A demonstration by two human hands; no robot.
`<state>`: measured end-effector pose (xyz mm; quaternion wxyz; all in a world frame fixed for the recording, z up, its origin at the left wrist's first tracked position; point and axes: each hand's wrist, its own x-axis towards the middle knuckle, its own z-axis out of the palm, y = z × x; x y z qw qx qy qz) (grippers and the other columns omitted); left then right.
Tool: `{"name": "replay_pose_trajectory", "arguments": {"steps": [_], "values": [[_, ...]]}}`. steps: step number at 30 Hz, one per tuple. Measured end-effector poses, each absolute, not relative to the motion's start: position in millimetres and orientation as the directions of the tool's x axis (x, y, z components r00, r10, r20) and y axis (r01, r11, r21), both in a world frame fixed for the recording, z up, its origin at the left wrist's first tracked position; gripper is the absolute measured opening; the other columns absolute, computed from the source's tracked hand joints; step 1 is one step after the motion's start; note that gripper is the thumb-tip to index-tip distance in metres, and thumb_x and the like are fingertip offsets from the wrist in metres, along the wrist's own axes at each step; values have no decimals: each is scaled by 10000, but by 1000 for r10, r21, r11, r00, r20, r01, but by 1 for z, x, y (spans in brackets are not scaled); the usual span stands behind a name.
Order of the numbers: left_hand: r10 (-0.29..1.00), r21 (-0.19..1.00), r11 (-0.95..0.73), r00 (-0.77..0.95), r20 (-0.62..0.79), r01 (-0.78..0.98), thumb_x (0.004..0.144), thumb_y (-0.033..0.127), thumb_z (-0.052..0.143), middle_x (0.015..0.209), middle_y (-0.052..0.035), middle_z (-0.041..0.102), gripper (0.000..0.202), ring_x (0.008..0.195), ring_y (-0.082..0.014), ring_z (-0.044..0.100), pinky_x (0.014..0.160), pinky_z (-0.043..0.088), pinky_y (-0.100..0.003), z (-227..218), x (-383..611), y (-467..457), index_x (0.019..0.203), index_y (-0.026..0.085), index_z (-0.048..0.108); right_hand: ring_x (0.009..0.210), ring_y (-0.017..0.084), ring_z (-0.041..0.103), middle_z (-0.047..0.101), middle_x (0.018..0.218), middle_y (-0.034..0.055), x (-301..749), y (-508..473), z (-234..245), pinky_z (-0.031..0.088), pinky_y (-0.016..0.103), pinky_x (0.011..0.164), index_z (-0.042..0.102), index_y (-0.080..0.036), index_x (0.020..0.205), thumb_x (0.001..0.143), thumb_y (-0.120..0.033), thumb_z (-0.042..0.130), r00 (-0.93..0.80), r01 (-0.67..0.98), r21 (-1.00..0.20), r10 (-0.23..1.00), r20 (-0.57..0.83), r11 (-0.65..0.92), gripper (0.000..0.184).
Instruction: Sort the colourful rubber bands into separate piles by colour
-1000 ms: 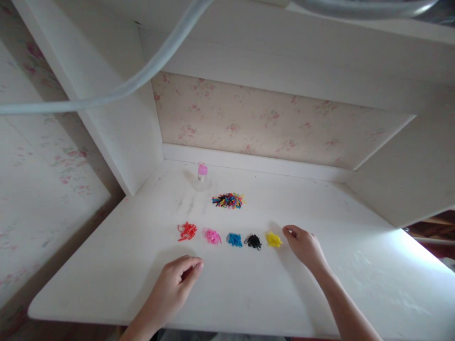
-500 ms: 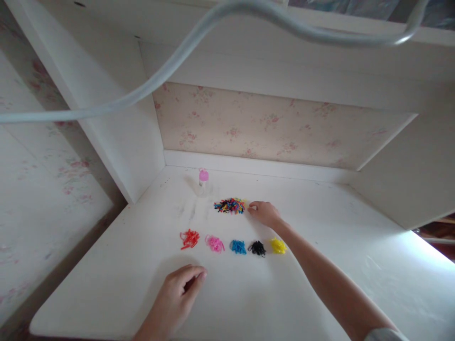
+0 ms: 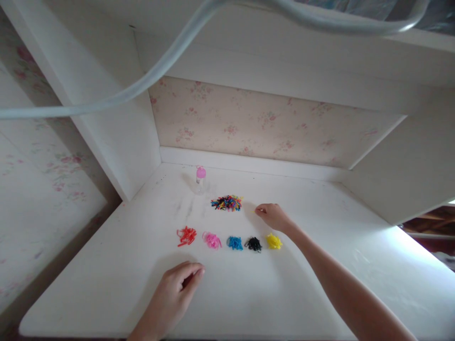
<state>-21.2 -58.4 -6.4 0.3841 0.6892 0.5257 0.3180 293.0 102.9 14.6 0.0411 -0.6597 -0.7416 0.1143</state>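
Note:
Thumb and forefinger pinched together, my right hand is just right of a mixed pile of small coloured rubber bands, apart from it. A faint yellowish bit at its fingertips looks like a rubber band, though it is tiny. My left hand rests near the front with curled fingers and thumb against forefinger; nothing shows in it. Between the hands runs a row of sorted rubber bands: a red heap, a pink heap, a blue heap, a black heap and a yellow heap.
A clear bottle with a pink cap stands behind the mixed pile on the white desk. White side panels and a flowered back wall enclose the desk. A pale cable crosses the upper view.
My right hand has drawn back to the right from the mixed pile, its fingers pinched. My left hand stays where it was. The view has shifted slightly.

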Motion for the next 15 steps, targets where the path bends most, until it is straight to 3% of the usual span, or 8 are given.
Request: {"name": "replay_pose_trajectory", "arguments": {"steps": [6, 10, 15], "values": [[965, 854, -164, 259, 36, 494, 901, 349, 453, 805, 4, 669, 251, 733, -128, 606, 683, 474, -187, -8, -21, -60, 953, 237, 672, 743, 143, 632, 715, 849, 6, 316, 54, 25, 394, 209, 632, 699, -236, 936, 883, -345, 389, -109, 950, -298, 993, -51, 90, 333], [963, 849, -182, 264, 52, 496, 904, 344, 453, 828, 0, 672, 248, 754, -127, 610, 694, 474, -183, -10, -21, -59, 958, 235, 669, 648, 153, 621, 695, 707, -2, 328, 21, 24, 384, 219, 578, 700, -255, 892, 886, -405, 371, -54, 941, -335, 998, -14, 46, 361], [957, 840, -202, 282, 61, 503, 909, 347, 447, 840, -8, 668, 251, 762, -126, 609, 694, 472, -182, -13, -20, -58, 962, 229, 662, 682, 171, 644, 708, 723, -3, 340, -1, 9, 399, 227, 595, 701, -278, 913, 883, -440, 375, 53, 943, -331, 998, 44, -36, 365]]}}
